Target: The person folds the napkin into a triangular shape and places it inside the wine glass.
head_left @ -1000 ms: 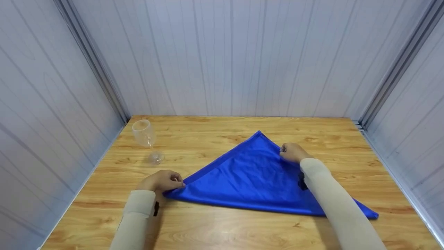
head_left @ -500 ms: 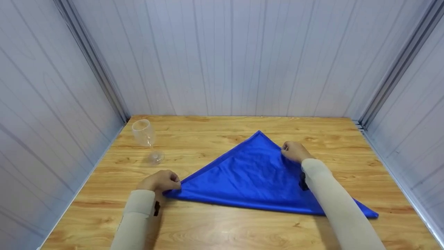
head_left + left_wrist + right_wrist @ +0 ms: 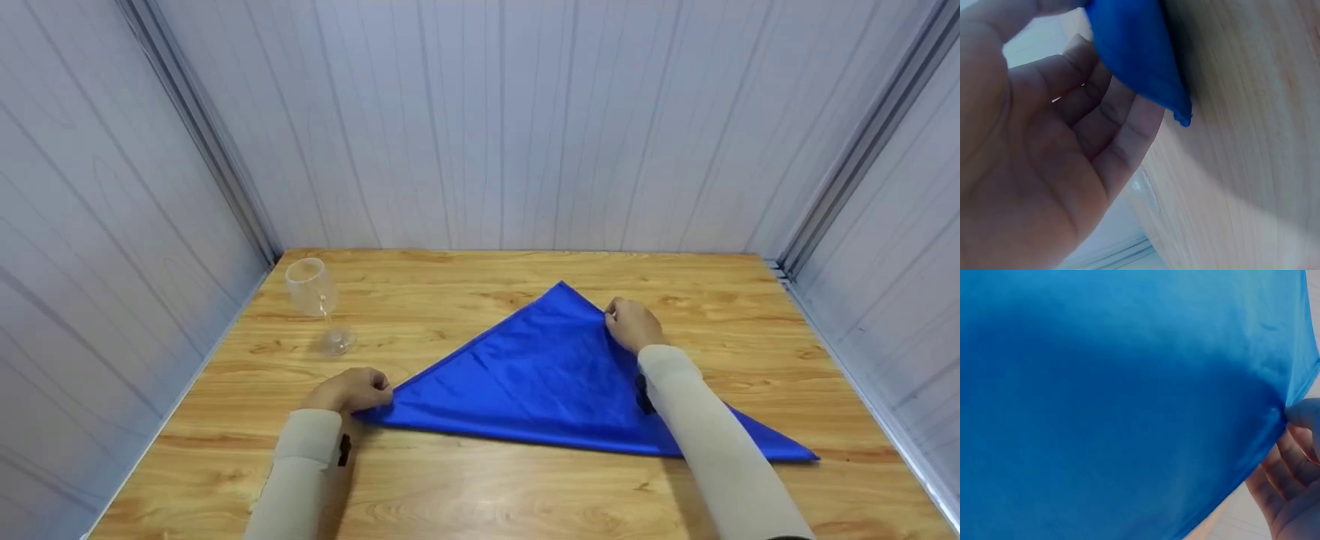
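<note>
A shiny blue cloth lies folded into a triangle, its long edge toward me and its peak pointing to the back wall. At the cloth's left corner, my left hand pinches the upper edge between thumb and finger; in the left wrist view the corner of the cloth hangs over the other fingers. My right hand pinches the right slanting edge a little below the peak. The right wrist view has the thumb and fingers of that hand gripping the hem, with small creases running from the pinch.
A clear stemmed wine glass stands upright on the wooden table, behind and left of my left hand. Pale panelled walls close in the back and both sides.
My right hand has shifted slightly back along with the edge it pinches. The cloth's surface looks smoother, and its near edge has moved up a little. My left hand stays nearly in place.
</note>
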Demonstrator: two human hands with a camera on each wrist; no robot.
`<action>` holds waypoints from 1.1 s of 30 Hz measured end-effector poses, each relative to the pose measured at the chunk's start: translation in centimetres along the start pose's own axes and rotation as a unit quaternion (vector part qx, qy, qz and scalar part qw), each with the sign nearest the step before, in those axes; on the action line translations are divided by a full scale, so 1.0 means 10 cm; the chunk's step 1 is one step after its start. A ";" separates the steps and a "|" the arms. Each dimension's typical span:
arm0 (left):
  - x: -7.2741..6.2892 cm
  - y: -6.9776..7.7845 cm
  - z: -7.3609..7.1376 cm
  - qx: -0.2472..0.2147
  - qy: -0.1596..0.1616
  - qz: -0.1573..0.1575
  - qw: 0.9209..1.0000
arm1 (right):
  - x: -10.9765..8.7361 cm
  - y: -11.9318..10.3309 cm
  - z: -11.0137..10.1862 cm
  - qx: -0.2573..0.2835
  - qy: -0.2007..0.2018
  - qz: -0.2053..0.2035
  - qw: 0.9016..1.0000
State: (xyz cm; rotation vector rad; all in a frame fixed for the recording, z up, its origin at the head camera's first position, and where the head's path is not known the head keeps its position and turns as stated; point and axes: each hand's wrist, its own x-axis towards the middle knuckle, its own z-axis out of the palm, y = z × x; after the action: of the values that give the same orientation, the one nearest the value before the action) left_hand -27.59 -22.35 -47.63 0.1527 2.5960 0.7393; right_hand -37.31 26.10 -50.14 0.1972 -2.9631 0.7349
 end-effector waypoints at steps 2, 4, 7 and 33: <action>0.00 0.01 0.01 0.010 0.002 0.000 1.000 | -0.01 0.00 0.02 -0.004 -0.009 0.005 1.000; 0.00 0.01 0.02 0.012 0.004 -0.001 1.000 | -0.02 0.00 0.02 -0.003 -0.019 0.014 1.000; 0.00 0.01 0.02 0.015 0.007 0.003 1.000 | -0.03 0.01 0.01 -0.002 -0.025 0.018 1.000; 0.03 0.03 0.03 0.070 0.039 0.026 0.996 | -0.04 0.04 0.05 0.012 0.002 0.046 0.999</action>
State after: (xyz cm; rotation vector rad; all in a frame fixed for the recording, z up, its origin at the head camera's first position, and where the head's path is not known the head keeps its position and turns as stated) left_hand -27.74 -21.89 -47.82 0.2400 2.7276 0.5911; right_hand -36.96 26.28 -50.79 0.0620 -2.9775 0.7820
